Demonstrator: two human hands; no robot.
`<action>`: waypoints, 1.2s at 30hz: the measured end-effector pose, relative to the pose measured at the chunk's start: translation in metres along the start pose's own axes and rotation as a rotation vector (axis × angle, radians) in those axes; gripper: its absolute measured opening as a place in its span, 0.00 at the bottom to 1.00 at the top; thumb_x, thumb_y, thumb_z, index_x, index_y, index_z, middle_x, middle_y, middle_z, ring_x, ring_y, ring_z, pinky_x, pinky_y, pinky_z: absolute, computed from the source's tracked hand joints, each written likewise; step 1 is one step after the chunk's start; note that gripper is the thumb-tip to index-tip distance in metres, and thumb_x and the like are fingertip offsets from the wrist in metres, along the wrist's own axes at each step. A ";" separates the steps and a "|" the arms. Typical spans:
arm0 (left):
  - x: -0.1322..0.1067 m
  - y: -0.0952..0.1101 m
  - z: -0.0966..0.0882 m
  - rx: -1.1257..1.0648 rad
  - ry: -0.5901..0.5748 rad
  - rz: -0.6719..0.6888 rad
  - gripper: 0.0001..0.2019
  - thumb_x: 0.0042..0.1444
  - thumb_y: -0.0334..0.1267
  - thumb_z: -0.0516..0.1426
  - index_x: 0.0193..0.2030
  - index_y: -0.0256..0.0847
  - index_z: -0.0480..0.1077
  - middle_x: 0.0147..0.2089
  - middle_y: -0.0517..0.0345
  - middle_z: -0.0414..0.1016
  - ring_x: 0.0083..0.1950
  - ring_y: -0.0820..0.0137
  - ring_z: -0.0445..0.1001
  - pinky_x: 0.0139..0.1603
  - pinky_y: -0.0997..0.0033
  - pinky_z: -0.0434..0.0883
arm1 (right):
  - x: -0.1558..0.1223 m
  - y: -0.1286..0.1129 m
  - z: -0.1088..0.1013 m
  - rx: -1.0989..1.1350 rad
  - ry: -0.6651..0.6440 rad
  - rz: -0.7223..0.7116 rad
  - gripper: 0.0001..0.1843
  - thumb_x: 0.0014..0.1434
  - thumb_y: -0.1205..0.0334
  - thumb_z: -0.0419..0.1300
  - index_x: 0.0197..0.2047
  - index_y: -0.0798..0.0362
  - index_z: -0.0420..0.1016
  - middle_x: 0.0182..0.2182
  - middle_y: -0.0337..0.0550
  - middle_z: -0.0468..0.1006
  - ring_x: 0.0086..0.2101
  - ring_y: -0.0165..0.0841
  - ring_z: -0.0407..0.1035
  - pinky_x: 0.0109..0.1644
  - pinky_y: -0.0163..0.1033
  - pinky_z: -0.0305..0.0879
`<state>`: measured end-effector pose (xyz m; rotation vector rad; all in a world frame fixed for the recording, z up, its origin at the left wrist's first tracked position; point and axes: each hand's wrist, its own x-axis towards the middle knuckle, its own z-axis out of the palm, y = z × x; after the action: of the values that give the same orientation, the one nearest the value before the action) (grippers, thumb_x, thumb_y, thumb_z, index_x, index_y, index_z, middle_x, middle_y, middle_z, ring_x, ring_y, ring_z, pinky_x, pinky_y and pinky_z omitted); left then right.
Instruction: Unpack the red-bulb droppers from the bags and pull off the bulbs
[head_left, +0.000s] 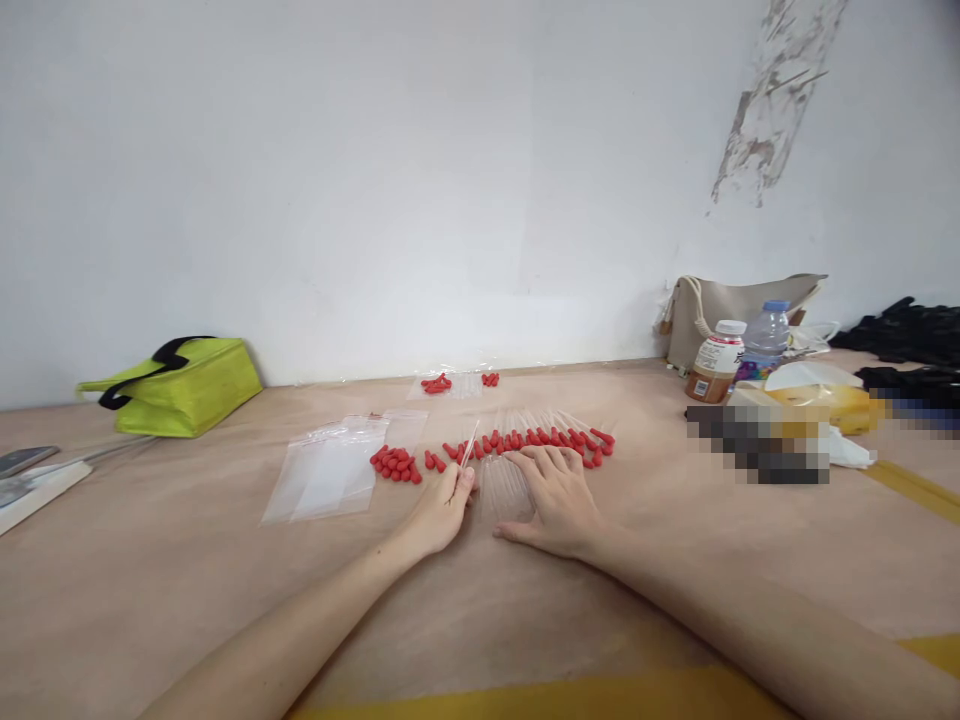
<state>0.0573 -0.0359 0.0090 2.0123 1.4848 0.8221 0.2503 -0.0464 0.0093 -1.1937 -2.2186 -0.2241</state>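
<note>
Plain workroom, perhaps a small workshop; exact kind can't be told. Signs: wide brown-topped table (112, 590), yellow tape (562, 697) along near edge, set against a bare white wall (420, 180) with a flaking patch (757, 150) upper right. Many red-bulbed droppers (517, 440) laid out, clear bags (330, 480) just beside. Personal belongings toward the sides: lime-green bag (195, 390), drink bottles (718, 365), beige handbag (690, 310).

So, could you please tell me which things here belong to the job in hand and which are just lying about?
Seemingly in the job:
thin clear tubes, some in the left hand, more by the right hand
red bulbs
clear plastic bags

Seemingly just lying about:
green bag
brown drink bottle
blue-capped bottle
beige bag
phone
</note>
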 end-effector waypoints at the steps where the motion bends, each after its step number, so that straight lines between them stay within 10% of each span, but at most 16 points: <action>1: 0.000 -0.001 0.001 -0.052 -0.009 -0.010 0.21 0.58 0.54 0.37 0.31 0.41 0.61 0.32 0.54 0.71 0.34 0.68 0.71 0.37 0.67 0.67 | 0.002 0.000 0.002 -0.009 0.005 0.001 0.42 0.40 0.37 0.60 0.54 0.53 0.61 0.48 0.52 0.67 0.46 0.44 0.58 0.52 0.49 0.45; 7: -0.001 -0.003 0.003 -0.179 -0.025 -0.022 0.21 0.58 0.55 0.39 0.31 0.40 0.60 0.35 0.54 0.71 0.35 0.68 0.71 0.37 0.68 0.67 | 0.010 0.003 0.013 -0.023 0.055 0.000 0.38 0.43 0.37 0.58 0.51 0.54 0.64 0.45 0.52 0.69 0.45 0.44 0.59 0.51 0.50 0.46; 15: -0.015 0.007 -0.020 0.305 -0.069 0.305 0.14 0.62 0.44 0.40 0.30 0.41 0.58 0.30 0.59 0.64 0.32 0.69 0.64 0.34 0.69 0.62 | -0.002 0.018 -0.007 0.046 0.284 -0.152 0.27 0.55 0.50 0.54 0.54 0.56 0.60 0.49 0.53 0.66 0.48 0.40 0.59 0.50 0.45 0.52; 26: -0.042 -0.002 -0.009 0.287 -0.163 0.406 0.08 0.60 0.36 0.46 0.45 0.41 0.59 0.42 0.54 0.68 0.41 0.68 0.69 0.41 0.69 0.66 | -0.019 -0.002 0.009 0.091 0.189 -0.372 0.11 0.59 0.57 0.52 0.43 0.48 0.72 0.24 0.36 0.73 0.31 0.29 0.61 0.48 0.46 0.46; 36: -0.050 -0.009 -0.015 0.191 -0.051 0.539 0.07 0.60 0.36 0.49 0.32 0.39 0.63 0.31 0.58 0.67 0.31 0.74 0.67 0.33 0.76 0.64 | -0.023 0.000 0.001 0.107 0.164 -0.372 0.12 0.58 0.63 0.51 0.25 0.52 0.70 0.17 0.34 0.69 0.27 0.26 0.57 0.47 0.43 0.44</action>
<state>0.0294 -0.0810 0.0037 2.6107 1.0291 0.8446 0.2595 -0.0622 -0.0055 -0.6736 -2.2587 -0.3342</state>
